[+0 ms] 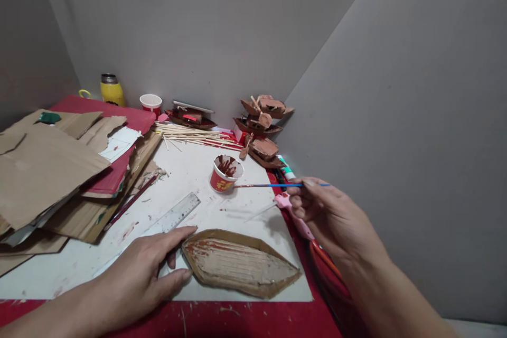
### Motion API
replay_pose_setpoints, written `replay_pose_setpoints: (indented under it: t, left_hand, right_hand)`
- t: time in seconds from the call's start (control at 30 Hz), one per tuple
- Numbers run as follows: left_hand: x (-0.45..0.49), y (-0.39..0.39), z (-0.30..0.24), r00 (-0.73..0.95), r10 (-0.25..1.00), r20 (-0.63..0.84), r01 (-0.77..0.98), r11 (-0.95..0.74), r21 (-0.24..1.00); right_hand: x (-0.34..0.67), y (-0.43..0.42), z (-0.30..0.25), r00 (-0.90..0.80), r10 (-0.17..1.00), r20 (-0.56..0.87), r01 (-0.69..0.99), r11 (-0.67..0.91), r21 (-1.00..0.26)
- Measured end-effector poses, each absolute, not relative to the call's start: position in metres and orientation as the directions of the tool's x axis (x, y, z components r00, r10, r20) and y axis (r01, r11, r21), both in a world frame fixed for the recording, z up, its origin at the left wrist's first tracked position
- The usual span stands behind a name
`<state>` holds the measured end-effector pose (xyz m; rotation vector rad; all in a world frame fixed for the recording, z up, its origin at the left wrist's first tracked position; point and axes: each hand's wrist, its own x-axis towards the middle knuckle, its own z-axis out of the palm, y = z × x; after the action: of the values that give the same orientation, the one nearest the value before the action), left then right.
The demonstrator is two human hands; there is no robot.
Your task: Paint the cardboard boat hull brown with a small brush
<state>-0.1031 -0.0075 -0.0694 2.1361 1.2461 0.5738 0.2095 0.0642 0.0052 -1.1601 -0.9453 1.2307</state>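
Note:
A boat-shaped cardboard hull (241, 264) lies flat on a white sheet (190, 179), with brown paint streaked at its left end. My left hand (146, 269) pinches that left end between thumb and fingers. My right hand (320, 211) is closed on a thin blue-handled paintbrush (277, 186), held level. The brush tip points at a small red paper cup (225, 172) with brown paint inside.
A metal ruler (174, 215) lies left of the cup. Stacked cardboard sheets (51, 169) fill the left side. Bamboo sticks (190, 134), painted model boats (263, 132), another cup (151, 102) and a yellow flask (111, 90) stand by the grey walls. A pink cutter (293, 214) lies under my right hand.

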Motion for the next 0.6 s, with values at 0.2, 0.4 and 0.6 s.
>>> replay_pose_setpoints:
  t: [0.2,0.4,0.6]
  left_hand:
    - [-0.104,-0.006,-0.071,0.499,0.861,0.103,0.603,-0.430,0.672]
    - [-0.107,-0.005,-0.075,0.517,0.838,0.173,0.572,-0.489,0.659]
    - [-0.108,-0.005,-0.078,0.503,0.842,0.195,0.580,-0.496,0.646]
  right_hand:
    - [0.212,0.010,-0.014,0.052,0.991,-0.125,-0.201,-0.113,-0.973]
    - [0.206,-0.009,-0.034,-0.100,0.992,-0.075,-0.033,-0.078,-0.996]
    - [0.200,-0.014,-0.027,-0.119,0.993,0.013,0.098,0.025,-0.995]
